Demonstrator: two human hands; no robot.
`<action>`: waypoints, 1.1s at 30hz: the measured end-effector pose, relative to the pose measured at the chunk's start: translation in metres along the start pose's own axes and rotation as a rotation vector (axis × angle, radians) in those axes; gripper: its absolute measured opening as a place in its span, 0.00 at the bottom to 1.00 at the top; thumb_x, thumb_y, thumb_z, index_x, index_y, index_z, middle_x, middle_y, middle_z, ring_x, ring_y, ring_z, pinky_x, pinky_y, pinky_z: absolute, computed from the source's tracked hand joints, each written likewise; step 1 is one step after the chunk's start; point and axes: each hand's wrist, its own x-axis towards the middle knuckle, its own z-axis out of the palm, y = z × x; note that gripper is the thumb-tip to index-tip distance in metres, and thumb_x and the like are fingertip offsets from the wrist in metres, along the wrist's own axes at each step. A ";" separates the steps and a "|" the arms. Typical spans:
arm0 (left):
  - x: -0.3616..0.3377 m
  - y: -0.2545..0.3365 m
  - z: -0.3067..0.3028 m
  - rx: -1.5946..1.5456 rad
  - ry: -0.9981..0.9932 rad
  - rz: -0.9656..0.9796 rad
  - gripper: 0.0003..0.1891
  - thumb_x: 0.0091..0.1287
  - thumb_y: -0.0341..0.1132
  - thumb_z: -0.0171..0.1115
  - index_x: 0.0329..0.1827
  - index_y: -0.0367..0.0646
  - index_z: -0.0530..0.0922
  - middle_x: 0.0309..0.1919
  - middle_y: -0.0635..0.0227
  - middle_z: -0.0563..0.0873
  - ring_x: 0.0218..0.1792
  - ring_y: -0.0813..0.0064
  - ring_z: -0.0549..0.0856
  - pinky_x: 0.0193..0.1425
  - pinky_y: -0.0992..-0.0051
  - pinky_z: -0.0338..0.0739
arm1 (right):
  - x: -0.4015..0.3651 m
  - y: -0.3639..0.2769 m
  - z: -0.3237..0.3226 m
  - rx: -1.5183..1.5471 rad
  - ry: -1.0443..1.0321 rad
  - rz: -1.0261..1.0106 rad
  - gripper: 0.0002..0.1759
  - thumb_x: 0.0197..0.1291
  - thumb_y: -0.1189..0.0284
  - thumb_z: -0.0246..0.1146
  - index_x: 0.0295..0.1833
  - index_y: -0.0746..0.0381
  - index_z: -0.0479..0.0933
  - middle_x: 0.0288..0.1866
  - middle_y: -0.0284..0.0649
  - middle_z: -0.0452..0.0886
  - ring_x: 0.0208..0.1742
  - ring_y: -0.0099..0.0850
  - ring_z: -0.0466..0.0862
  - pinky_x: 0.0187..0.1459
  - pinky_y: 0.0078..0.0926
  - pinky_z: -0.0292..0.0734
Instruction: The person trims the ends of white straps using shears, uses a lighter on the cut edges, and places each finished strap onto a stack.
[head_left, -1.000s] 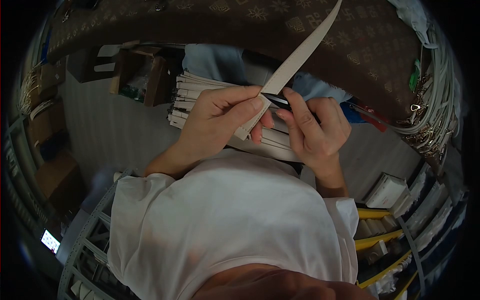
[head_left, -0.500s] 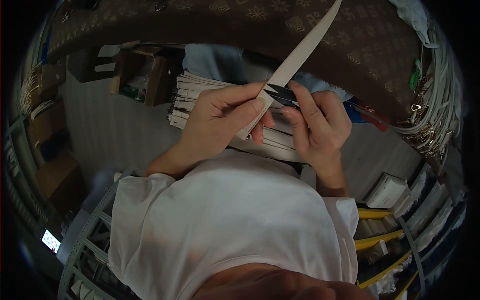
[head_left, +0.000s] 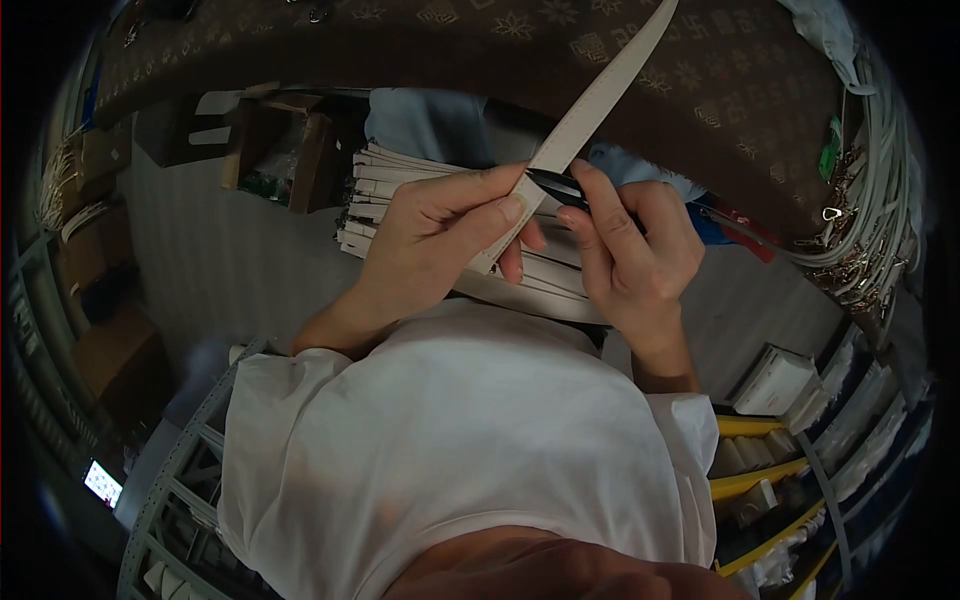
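- In our left hand (head_left: 440, 228), the grip pinches the strap (head_left: 598, 100) over the pile (head_left: 382, 188).
- In our right hand (head_left: 640, 240), the grip pinches the snips (head_left: 560, 186); their tips seem to meet the strap's edge.

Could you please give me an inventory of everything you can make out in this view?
Held strap: one, cream, left hand
Pointed tool: one, black, right hand
Stacked straps: many, cream, behind hands
Patterned cloth: one, brown, top
Hanging straps: many, whitish, right
Cardboard boxes: several, brown, left
Lit screen: one, whitish, lower left
Metal rack: one, grey, lower left
White box: one, white, right
Shelving: one unit, yellow-edged, lower right
Shirt: one, white, bottom centre
Hands: two, bare, centre
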 end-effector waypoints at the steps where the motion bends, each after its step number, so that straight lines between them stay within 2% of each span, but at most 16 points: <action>1: 0.000 0.000 0.000 -0.009 0.003 0.004 0.17 0.64 0.25 0.43 0.55 0.28 0.68 0.30 0.59 0.80 0.24 0.79 0.77 0.28 0.81 0.76 | 0.000 0.000 0.000 -0.005 0.001 -0.005 0.21 0.38 0.69 0.69 0.43 0.59 0.78 0.20 0.33 0.64 0.19 0.26 0.66 0.18 0.21 0.60; 8: 0.000 0.000 0.000 0.011 -0.003 0.025 0.16 0.64 0.25 0.43 0.54 0.28 0.69 0.30 0.58 0.80 0.25 0.79 0.77 0.29 0.81 0.76 | 0.001 0.000 -0.001 -0.007 0.011 -0.006 0.20 0.38 0.69 0.69 0.42 0.59 0.79 0.20 0.32 0.64 0.19 0.26 0.66 0.17 0.22 0.60; 10: -0.001 0.000 0.000 -0.015 -0.006 0.000 0.15 0.65 0.26 0.46 0.54 0.31 0.70 0.30 0.63 0.80 0.25 0.81 0.78 0.30 0.84 0.75 | 0.000 -0.001 -0.002 -0.026 0.012 -0.011 0.20 0.37 0.68 0.69 0.42 0.58 0.79 0.19 0.32 0.63 0.19 0.27 0.66 0.17 0.22 0.60; 14: 0.000 0.005 0.000 -0.097 -0.009 -0.062 0.14 0.66 0.26 0.46 0.52 0.31 0.71 0.29 0.64 0.80 0.24 0.81 0.78 0.30 0.84 0.74 | 0.001 0.005 0.005 0.037 0.026 -0.014 0.18 0.40 0.70 0.69 0.42 0.60 0.79 0.19 0.33 0.64 0.19 0.25 0.65 0.18 0.19 0.60; 16: -0.001 0.009 0.000 -0.077 -0.006 -0.095 0.13 0.66 0.27 0.45 0.50 0.31 0.72 0.29 0.64 0.80 0.24 0.81 0.78 0.30 0.84 0.73 | 0.005 0.004 0.007 0.447 0.117 0.285 0.15 0.45 0.72 0.67 0.41 0.63 0.78 0.22 0.31 0.67 0.21 0.21 0.67 0.19 0.16 0.60; 17: -0.001 0.009 0.000 -0.077 -0.005 -0.094 0.13 0.66 0.27 0.45 0.50 0.31 0.72 0.29 0.64 0.80 0.24 0.81 0.78 0.30 0.84 0.73 | 0.008 0.000 0.005 0.447 0.117 0.284 0.15 0.45 0.72 0.67 0.41 0.63 0.78 0.22 0.31 0.67 0.21 0.21 0.67 0.19 0.16 0.60; 19: 0.000 0.007 0.001 -0.103 -0.005 -0.122 0.12 0.66 0.27 0.46 0.49 0.31 0.73 0.28 0.65 0.80 0.23 0.81 0.78 0.30 0.84 0.72 | 0.017 -0.010 -0.001 0.933 0.132 0.610 0.12 0.50 0.72 0.65 0.40 0.66 0.77 0.22 0.28 0.69 0.21 0.17 0.67 0.20 0.13 0.59; 20: -0.001 0.004 0.000 -0.100 -0.010 -0.120 0.12 0.66 0.27 0.46 0.49 0.31 0.73 0.28 0.65 0.80 0.23 0.81 0.78 0.30 0.84 0.72 | 0.019 -0.013 0.002 0.930 0.138 0.608 0.12 0.50 0.72 0.65 0.40 0.66 0.77 0.22 0.28 0.69 0.21 0.17 0.67 0.20 0.13 0.59; 22: -0.003 -0.003 -0.002 -0.061 -0.039 -0.046 0.12 0.66 0.28 0.46 0.48 0.32 0.73 0.28 0.65 0.80 0.23 0.82 0.77 0.30 0.84 0.72 | 0.024 -0.018 0.009 1.165 -0.255 0.898 0.10 0.47 0.76 0.66 0.37 0.68 0.78 0.20 0.26 0.70 0.24 0.13 0.67 0.25 0.10 0.60; 23: -0.005 -0.002 -0.003 -0.056 -0.044 -0.043 0.12 0.66 0.28 0.46 0.48 0.32 0.73 0.28 0.65 0.80 0.23 0.82 0.77 0.30 0.84 0.72 | 0.030 -0.017 0.010 1.337 -0.269 0.927 0.10 0.48 0.75 0.67 0.36 0.68 0.78 0.22 0.28 0.75 0.25 0.14 0.71 0.26 0.10 0.63; 24: -0.007 -0.001 -0.005 -0.041 -0.046 -0.066 0.12 0.66 0.28 0.47 0.48 0.33 0.73 0.28 0.66 0.80 0.24 0.82 0.77 0.30 0.84 0.72 | 0.035 -0.013 0.012 1.339 -0.266 0.919 0.10 0.48 0.75 0.67 0.36 0.68 0.78 0.22 0.28 0.75 0.25 0.14 0.71 0.26 0.10 0.63; 26: -0.015 0.000 -0.012 -0.020 -0.048 -0.082 0.12 0.66 0.29 0.47 0.48 0.33 0.74 0.28 0.66 0.80 0.25 0.83 0.76 0.30 0.84 0.72 | 0.046 -0.005 0.018 1.071 -0.117 0.873 0.08 0.47 0.77 0.66 0.35 0.67 0.78 0.26 0.32 0.79 0.26 0.16 0.75 0.26 0.11 0.66; 27: -0.021 -0.001 -0.017 0.029 -0.045 -0.109 0.11 0.66 0.28 0.48 0.47 0.33 0.74 0.28 0.66 0.80 0.25 0.83 0.76 0.30 0.84 0.72 | 0.057 -0.007 0.019 1.209 0.065 0.805 0.09 0.49 0.70 0.67 0.26 0.66 0.78 0.20 0.29 0.75 0.18 0.12 0.69 0.18 0.08 0.58; 30: -0.039 -0.012 -0.042 0.159 -0.052 -0.122 0.10 0.65 0.28 0.50 0.44 0.33 0.76 0.28 0.67 0.80 0.26 0.82 0.76 0.31 0.84 0.72 | 0.088 0.009 0.004 1.294 0.161 0.703 0.08 0.51 0.71 0.65 0.31 0.66 0.79 0.16 0.25 0.70 0.16 0.11 0.63 0.17 0.10 0.52; 33: -0.058 -0.025 -0.073 0.282 -0.064 -0.101 0.09 0.64 0.29 0.51 0.39 0.32 0.77 0.27 0.66 0.79 0.27 0.80 0.77 0.31 0.81 0.72 | 0.100 0.017 -0.015 1.302 0.260 0.681 0.09 0.53 0.71 0.63 0.33 0.66 0.78 0.16 0.25 0.69 0.16 0.11 0.63 0.18 0.10 0.52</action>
